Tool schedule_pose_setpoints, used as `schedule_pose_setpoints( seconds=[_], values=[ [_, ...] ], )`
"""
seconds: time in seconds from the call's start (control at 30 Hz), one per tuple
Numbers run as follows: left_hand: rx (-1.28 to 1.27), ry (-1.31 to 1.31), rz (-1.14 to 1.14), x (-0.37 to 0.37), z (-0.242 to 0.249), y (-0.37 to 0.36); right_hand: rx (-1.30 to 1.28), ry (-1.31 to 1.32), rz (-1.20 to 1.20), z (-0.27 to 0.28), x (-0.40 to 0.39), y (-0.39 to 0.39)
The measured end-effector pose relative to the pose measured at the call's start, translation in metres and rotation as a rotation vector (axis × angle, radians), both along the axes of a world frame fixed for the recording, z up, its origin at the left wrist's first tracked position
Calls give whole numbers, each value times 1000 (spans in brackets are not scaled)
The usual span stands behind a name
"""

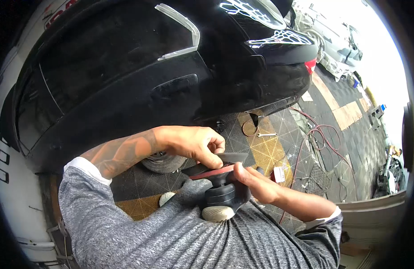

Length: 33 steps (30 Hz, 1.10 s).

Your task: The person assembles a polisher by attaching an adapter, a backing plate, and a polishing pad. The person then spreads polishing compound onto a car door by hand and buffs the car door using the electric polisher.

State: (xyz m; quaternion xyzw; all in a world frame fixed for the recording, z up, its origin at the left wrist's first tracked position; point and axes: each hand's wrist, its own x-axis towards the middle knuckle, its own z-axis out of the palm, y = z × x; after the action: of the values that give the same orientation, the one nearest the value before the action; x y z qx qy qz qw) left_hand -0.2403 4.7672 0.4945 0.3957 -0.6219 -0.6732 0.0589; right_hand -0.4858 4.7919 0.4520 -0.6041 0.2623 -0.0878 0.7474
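Observation:
A black power sander [221, 193] with a red pad edge and a dusty, whitish end is held against my chest, its pad turned away from me. My right hand [257, 183] is closed around the sander's side, with the thumb up at the pad's rim. Over the pad lies a thin dark grey sanding disc [233, 158], partly lifted from it. My left hand [199, 145] pinches the disc's edge between thumb and fingers. The far side of the pad is hidden from view.
A black car [171, 101] with masking tape on its window frame stands close in front. Red hose [321, 134] lies coiled on the tiled floor at right, near a wrench [266, 134] and a small white box [278, 174]. A silver car [334, 38] stands farther back.

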Motion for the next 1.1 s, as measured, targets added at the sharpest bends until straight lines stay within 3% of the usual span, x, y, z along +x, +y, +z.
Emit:
schedule_pose_setpoints(
  seconds=[0.07,0.1,0.2,0.43,0.67,1.0,1.1],
  values=[
    [-81,-210,-60,-13,15,-1,161,95,-63,1,0,3],
    [-100,-144,-84,-18,11,-3,205,151,-135,-4,1,2],
    [-52,-174,-200,-27,17,-8,60,194,-137,-3,-3,8],
    [99,-208,-371,-29,17,-13,0,-23,-127,-20,-9,16],
    [174,35,-313,-26,1,-7,71,-26,-169,-23,-12,16],
    [72,346,84,-27,-55,28,252,-48,-283,-34,-15,13],
    [175,560,354,-29,-69,42,249,1,-242,-33,-15,10]
  ],
)
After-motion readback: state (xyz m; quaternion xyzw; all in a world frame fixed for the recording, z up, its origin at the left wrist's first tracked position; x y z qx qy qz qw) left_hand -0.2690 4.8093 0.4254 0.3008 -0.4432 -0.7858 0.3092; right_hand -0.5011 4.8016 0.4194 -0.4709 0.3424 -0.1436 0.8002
